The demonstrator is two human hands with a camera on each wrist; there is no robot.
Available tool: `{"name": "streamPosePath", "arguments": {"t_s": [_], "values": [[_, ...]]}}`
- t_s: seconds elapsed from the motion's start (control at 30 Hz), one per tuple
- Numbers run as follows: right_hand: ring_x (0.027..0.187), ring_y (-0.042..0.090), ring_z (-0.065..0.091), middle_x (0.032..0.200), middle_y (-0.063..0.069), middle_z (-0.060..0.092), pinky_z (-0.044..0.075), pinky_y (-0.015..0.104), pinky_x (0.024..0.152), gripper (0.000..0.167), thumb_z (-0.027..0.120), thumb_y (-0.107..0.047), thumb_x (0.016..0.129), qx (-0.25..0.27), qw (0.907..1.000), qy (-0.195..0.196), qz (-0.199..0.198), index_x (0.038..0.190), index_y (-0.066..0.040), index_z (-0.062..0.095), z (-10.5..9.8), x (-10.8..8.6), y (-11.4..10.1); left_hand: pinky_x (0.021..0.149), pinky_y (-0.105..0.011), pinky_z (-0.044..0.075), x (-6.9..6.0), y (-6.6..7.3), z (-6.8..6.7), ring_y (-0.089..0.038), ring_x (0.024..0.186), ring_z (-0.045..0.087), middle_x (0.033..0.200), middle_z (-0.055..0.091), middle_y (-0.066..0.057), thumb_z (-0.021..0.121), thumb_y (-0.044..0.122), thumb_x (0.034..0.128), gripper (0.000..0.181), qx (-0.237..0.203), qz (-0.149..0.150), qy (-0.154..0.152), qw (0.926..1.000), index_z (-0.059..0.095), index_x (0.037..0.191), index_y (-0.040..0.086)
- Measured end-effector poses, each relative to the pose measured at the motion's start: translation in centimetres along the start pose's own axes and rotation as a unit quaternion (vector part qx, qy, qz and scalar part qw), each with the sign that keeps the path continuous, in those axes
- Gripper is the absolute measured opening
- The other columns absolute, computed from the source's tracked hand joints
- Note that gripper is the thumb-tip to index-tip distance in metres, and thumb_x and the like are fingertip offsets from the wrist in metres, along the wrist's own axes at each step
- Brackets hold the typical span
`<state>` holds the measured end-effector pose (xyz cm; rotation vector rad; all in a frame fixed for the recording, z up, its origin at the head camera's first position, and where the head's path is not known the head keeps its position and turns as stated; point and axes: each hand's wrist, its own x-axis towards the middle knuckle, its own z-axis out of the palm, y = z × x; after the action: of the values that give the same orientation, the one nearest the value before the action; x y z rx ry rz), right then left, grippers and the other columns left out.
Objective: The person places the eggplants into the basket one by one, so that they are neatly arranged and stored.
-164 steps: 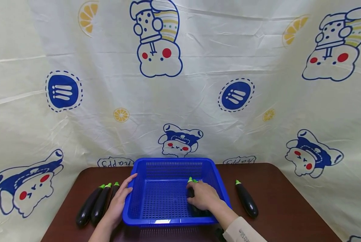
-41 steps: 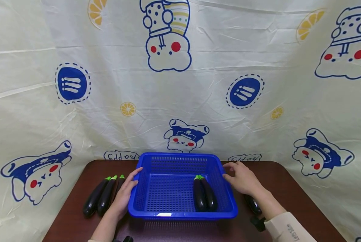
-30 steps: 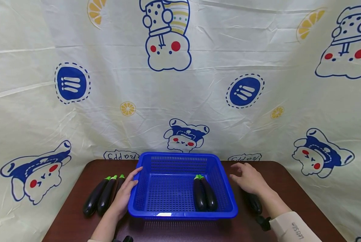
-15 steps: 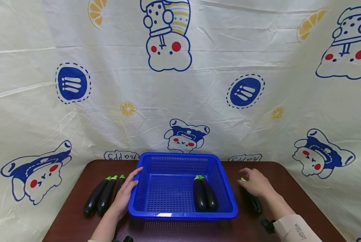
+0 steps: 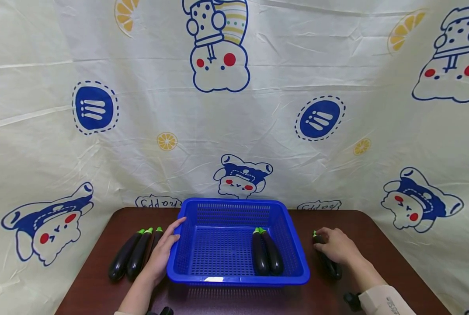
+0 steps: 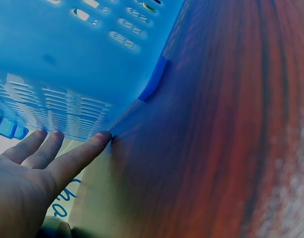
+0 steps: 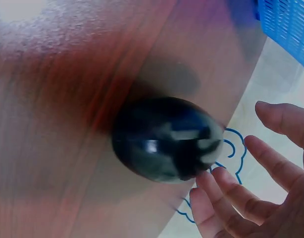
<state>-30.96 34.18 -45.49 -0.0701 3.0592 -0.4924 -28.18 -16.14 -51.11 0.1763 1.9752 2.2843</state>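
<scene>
A blue plastic basket point(image 5: 218, 280) stands mid-table in the head view, with two dark eggplants point(image 5: 266, 253) lying side by side toward its right side. My left hand point(image 5: 161, 256) rests against the basket's left side, its fingers extended; the left wrist view shows the fingertips point(image 6: 103, 136) at the slotted wall. Over the upper part of a single eggplant point(image 5: 332, 267) to the right of the basket is my right hand point(image 5: 338, 246). In the right wrist view, thumb and fingers are spread apart beside that eggplant point(image 7: 164, 139), whose rounded end faces the camera and hides the rest.
Several eggplants point(image 5: 126, 256) with green stems lie together left of the basket, partly behind my left arm. The brown table point(image 5: 234, 302) has its back edge against a white patterned cloth point(image 5: 234, 113). Dark wrist devices point(image 5: 352, 301) show near my sleeves.
Earlier my right hand was inside the basket with the eggplants. It then moved to the basket's right rim and on rightward to the lone eggplant. The left hand stays at the basket.
</scene>
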Motion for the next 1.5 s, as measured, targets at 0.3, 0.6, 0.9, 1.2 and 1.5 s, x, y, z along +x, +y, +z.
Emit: {"name": "streamPosePath", "arguments": {"t_s": [0.3,0.6,0.9,1.2,1.5], "values": [[0.119,0.052,0.061,0.127,0.032,0.065,0.05,0.065,0.091,0.04,0.074,-0.022,0.092,0.0,0.9999,-0.009,0.005,0.126,-0.001,0.068,0.9,0.1,0.6,0.092,-0.042,0.054,0.0,-0.1,0.0,-0.041,0.13,0.053,0.163,0.036,-0.015,0.032,0.019,0.1095,0.05,-0.002,0.002,0.001,1.0,0.039,0.157,0.029],[0.127,0.056,0.054,0.134,0.034,0.061,0.047,0.068,0.095,0.043,0.072,-0.025,0.093,0.002,0.9997,-0.022,0.011,0.13,-0.003,0.068,1.3,-0.1,1.2,0.092,-0.042,0.053,0.1,-0.1,-0.1,-0.041,0.131,0.053,0.162,0.038,-0.016,0.032,0.019,0.1095,0.049,-0.002,0.004,-0.001,1.0,0.04,0.157,0.028],[0.125,0.054,0.056,0.134,0.029,0.064,0.047,0.066,0.094,0.04,0.073,-0.025,0.093,0.014,0.9994,-0.027,0.018,0.128,-0.007,0.07,1.9,0.1,1.7,0.094,-0.044,0.054,0.1,0.0,0.0,-0.041,0.133,0.052,0.164,0.034,-0.014,0.033,0.021,0.1098,0.049,-0.002,-0.002,-0.001,1.0,0.04,0.157,0.03],[0.125,0.055,0.056,0.134,0.031,0.063,0.048,0.066,0.093,0.04,0.075,-0.023,0.092,0.019,0.9992,-0.032,0.016,0.128,-0.007,0.069,2.1,0.3,1.8,0.092,-0.043,0.053,0.1,0.0,-0.1,-0.04,0.13,0.053,0.164,0.034,-0.015,0.034,0.022,0.1093,0.049,-0.008,-0.006,-0.001,1.0,0.04,0.157,0.03],[0.127,0.055,0.055,0.133,0.03,0.064,0.047,0.066,0.095,0.039,0.075,-0.022,0.091,0.02,0.9996,-0.021,0.006,0.126,-0.007,0.07,1.8,0.2,1.7,0.095,-0.043,0.053,0.1,0.1,0.0,-0.04,0.134,0.05,0.166,0.031,-0.015,0.034,0.022,0.1097,0.049,-0.006,-0.004,-0.004,1.0,0.038,0.158,0.028]]}}
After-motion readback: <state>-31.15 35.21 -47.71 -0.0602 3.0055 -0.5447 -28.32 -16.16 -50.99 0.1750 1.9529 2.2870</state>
